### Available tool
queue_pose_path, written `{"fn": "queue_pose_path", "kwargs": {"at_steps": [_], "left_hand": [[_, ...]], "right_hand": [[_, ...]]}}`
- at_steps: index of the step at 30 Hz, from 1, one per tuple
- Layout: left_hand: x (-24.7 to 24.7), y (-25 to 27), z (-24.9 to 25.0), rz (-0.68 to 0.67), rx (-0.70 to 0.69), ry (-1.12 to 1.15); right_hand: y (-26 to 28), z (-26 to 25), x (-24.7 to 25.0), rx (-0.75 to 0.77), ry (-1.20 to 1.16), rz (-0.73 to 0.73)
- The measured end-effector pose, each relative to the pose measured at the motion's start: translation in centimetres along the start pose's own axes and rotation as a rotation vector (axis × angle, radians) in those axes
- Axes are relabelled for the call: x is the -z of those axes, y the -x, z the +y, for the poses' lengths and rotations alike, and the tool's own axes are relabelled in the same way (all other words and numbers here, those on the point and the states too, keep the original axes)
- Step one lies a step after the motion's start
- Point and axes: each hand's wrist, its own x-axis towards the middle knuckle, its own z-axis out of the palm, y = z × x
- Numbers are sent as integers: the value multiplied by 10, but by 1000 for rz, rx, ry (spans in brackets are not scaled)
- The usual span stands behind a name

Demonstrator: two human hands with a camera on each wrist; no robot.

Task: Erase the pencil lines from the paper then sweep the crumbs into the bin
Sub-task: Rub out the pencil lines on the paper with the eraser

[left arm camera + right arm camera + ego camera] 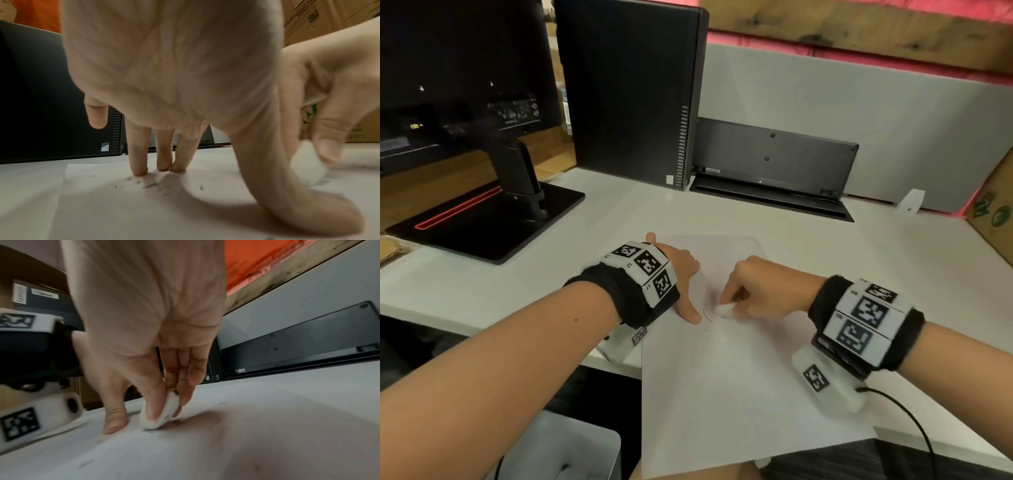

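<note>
Paper (739, 383) lies flat on the white bench (893, 260), near edge hanging over the front. I see one short pencil arc (707, 315) left mid-sheet. Eraser (723, 310) sits just right of it, edge down on the sheet, pinched between thumb and fingers of the right hand (760, 291) so pressure lands on a narrow strip. Left hand (681, 270) is splayed, fingertips (140, 172) and thumb pressing the sheet just left of the arc; I'd say that's to stop it sliding or creasing under the rubbing. Crumbs (151, 185) lie scattered by those fingertips. Grey container (571, 452) below the bench edge, near left, is probably the bin; view's cropped. Sweeping not yet begun.
</note>
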Motion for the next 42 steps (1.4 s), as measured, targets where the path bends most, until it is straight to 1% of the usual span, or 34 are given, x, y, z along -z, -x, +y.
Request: {"fn": "queue_pose_path", "kwargs": {"at_steps": [2,5,6,9,11,13,17,18,21,22,26,30,34,37,39,42], "left_hand": [[-1,-1,0,5,0,1],[-4,-2,-1,34,-25,21],[-4,-1,-1,45,-50,41],[-3,4,0,49,-161,51],[-2,5,0,8,-183,41],[-3,4,1,-23,-157,65],[-6,2,2,-17,-136,79],[-7,2,2,-19,-134,60],[-7,5,3,-9,-132,21],[-7,5,4,-3,-129,21],[-9,5,4,4,-120,39],[-10,4,2,16,-130,40],[-12,4,1,9,-130,34],[-13,5,-2,15,-97,20],[-14,6,-3,29,-90,19],[-14,8,-3,59,-87,-7]], "right_hand": [[6,0,0,-6,-31,7],[3,9,5,-87,-57,120],[2,11,8,-110,-44,133],[-2,15,9,-141,-13,115],[-2,15,7,-144,-7,112],[3,11,4,-125,-11,94],[18,-2,-3,-57,-64,13],[17,-1,-1,-57,-69,23],[7,5,8,-97,-32,114],[3,7,10,-109,-15,120],[5,3,3,-121,3,67],[22,-7,-2,-78,-65,-1],[6,-2,10,-105,-31,86],[-5,4,12,-163,16,77],[-5,6,9,-175,14,75],[-7,7,8,-187,-12,115]]}}
